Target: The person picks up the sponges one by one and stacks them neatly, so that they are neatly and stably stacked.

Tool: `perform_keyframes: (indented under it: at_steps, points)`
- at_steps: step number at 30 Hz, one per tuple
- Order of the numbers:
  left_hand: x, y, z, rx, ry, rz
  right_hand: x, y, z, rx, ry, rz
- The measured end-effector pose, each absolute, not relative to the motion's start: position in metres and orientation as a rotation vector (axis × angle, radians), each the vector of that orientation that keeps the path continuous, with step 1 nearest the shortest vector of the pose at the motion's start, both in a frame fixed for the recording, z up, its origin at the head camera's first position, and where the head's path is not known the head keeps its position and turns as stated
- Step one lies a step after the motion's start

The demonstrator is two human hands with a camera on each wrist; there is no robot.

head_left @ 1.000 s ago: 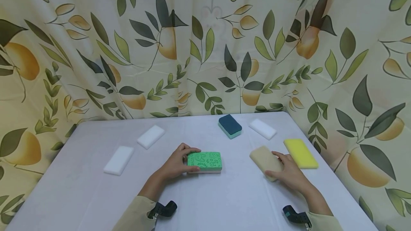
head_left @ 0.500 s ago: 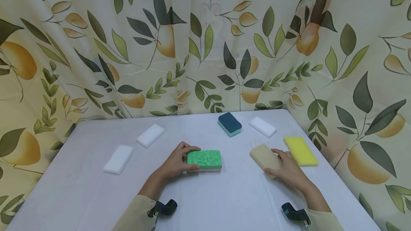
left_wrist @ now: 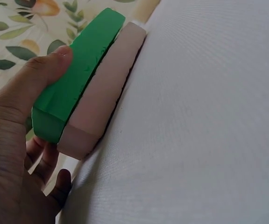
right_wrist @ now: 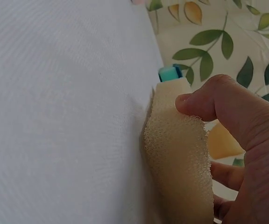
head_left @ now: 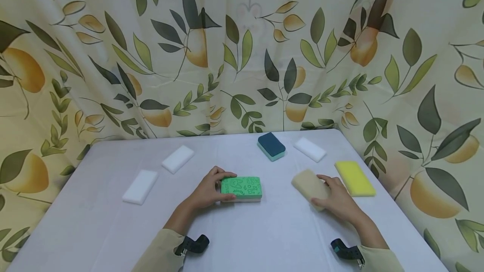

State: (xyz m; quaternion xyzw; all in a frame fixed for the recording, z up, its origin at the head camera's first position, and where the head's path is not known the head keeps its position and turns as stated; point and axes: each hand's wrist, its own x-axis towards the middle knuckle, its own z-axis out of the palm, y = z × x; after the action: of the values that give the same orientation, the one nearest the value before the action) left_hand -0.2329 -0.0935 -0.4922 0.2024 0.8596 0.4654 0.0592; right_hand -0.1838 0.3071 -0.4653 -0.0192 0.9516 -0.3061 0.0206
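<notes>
Near the table's middle, my left hand (head_left: 211,188) grips the left end of a green patterned sponge (head_left: 242,186). Directly beneath that lies a pale pinkish sponge (left_wrist: 99,93), seen best in the left wrist view; the thumb presses the green one's near side. At the right, my right hand (head_left: 338,200) holds a beige porous sponge (head_left: 308,183) on the table, thumb on its near edge and fingers on the far one. Part of the beige sponge is hidden under the hand. Beside it lies a flat yellow sponge (head_left: 354,178).
A dark-topped teal sponge (head_left: 271,146) lies near the back edge, with a white sponge (head_left: 310,149) to its right. Two more white pads, one farther back (head_left: 177,159) and one nearer (head_left: 140,187), lie at the left. A leaf-patterned curtain (head_left: 242,53) hangs behind the white-covered table (head_left: 94,230).
The beige sponge and my right hand have shifted slightly to the left. My left hand keeps its grip on the green sponge, which stays put.
</notes>
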Motion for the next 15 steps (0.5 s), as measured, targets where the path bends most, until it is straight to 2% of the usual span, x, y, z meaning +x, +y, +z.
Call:
perform_keyframes:
  at_steps: [15]
  points:
    - [-0.234, -0.094, -0.493, 0.634, 2.619, 1.421, -0.198, 0.292, -0.460, -0.147, 2.927, -0.954]
